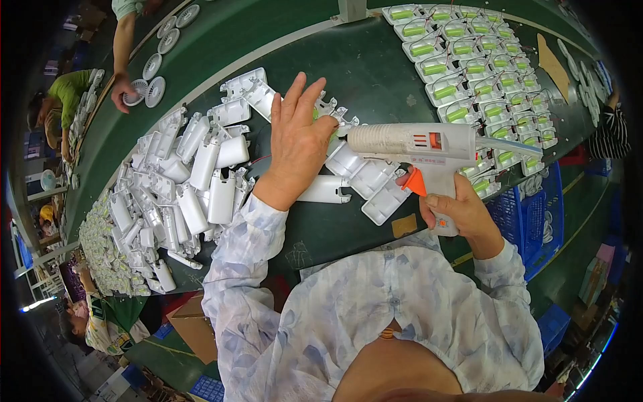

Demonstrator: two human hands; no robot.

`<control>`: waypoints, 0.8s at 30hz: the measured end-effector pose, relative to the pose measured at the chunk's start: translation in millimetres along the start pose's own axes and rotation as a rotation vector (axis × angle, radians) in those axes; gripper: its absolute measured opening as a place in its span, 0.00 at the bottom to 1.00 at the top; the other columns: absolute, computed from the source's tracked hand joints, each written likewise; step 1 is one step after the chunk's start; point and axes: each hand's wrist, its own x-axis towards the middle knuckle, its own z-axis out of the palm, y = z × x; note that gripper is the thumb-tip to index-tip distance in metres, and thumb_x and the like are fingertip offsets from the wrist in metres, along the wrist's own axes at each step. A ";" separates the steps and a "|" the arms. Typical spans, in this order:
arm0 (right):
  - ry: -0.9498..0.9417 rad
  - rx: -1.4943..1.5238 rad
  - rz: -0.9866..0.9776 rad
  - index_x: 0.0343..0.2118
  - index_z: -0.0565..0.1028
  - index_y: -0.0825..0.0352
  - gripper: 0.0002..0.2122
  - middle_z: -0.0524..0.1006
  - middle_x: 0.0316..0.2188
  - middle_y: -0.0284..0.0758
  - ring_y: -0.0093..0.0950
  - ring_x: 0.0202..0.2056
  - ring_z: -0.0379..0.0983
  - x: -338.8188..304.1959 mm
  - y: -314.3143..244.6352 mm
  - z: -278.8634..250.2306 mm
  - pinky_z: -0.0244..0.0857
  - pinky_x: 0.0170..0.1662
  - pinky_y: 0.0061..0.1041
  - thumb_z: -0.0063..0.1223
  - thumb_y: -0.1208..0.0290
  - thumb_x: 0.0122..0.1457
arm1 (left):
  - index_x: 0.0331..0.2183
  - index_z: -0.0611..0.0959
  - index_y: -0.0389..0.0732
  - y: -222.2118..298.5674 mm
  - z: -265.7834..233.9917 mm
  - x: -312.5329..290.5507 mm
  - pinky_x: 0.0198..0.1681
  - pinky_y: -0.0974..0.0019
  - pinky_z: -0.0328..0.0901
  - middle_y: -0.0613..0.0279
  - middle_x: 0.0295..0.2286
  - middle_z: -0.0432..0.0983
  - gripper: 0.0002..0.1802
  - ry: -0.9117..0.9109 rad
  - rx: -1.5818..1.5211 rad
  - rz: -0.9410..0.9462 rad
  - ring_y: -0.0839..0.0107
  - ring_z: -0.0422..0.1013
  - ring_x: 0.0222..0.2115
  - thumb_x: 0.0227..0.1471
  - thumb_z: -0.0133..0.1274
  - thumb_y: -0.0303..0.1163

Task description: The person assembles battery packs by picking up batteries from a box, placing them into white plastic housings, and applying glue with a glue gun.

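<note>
My right hand (459,208) is wrapped around the handle of a white hot glue gun (408,141), a finger at its orange trigger (416,181). A clear glue stick (512,147) sticks out of the gun's back. The nozzle points left, close to my left hand (297,137). There my thumb and index finger close on a small green battery cell, mostly hidden by the hand, while the other fingers stretch upward. Under and beside the nozzle lie white plastic housings (368,175). Another white housing (323,190) rests just below my left wrist.
Loose white housings (204,164) are heaped at left, beside a pile of small pale-green parts (107,251). Rows of housings with green cells and wires (469,67) stand at right. Blue crates (534,218) sit past the table edge. Across the bench, another person's hand (122,92) touches round white discs (154,92).
</note>
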 end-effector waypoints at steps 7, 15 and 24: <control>0.028 -0.048 -0.032 0.52 0.67 0.74 0.19 0.77 0.37 0.41 0.21 0.21 0.71 -2.9 -1.6 -1.6 0.65 0.24 0.21 0.52 0.70 0.61 | 0.25 0.85 0.44 6.2 2.9 1.3 0.61 0.33 0.51 0.55 0.57 0.67 0.05 -0.002 0.086 -0.004 0.50 0.56 0.63 0.40 0.64 0.25; 0.008 -0.044 -0.017 0.48 0.68 0.72 0.15 0.74 0.24 0.33 0.21 0.22 0.71 7.7 -4.6 1.7 0.64 0.25 0.21 0.52 0.70 0.63 | 0.30 0.84 0.41 -12.4 -54.0 -19.0 0.41 0.56 0.62 0.62 0.31 0.76 0.09 0.092 0.102 -0.087 0.60 0.71 0.37 0.40 0.64 0.24; 0.027 -0.080 0.019 0.49 0.68 0.72 0.15 0.74 0.23 0.32 0.20 0.21 0.69 19.9 -7.3 6.3 0.62 0.24 0.20 0.52 0.70 0.62 | 0.25 0.83 0.42 -11.6 -52.1 -44.4 0.35 0.58 0.59 0.64 0.25 0.71 0.07 -0.110 0.367 -0.201 0.62 0.69 0.32 0.42 0.65 0.32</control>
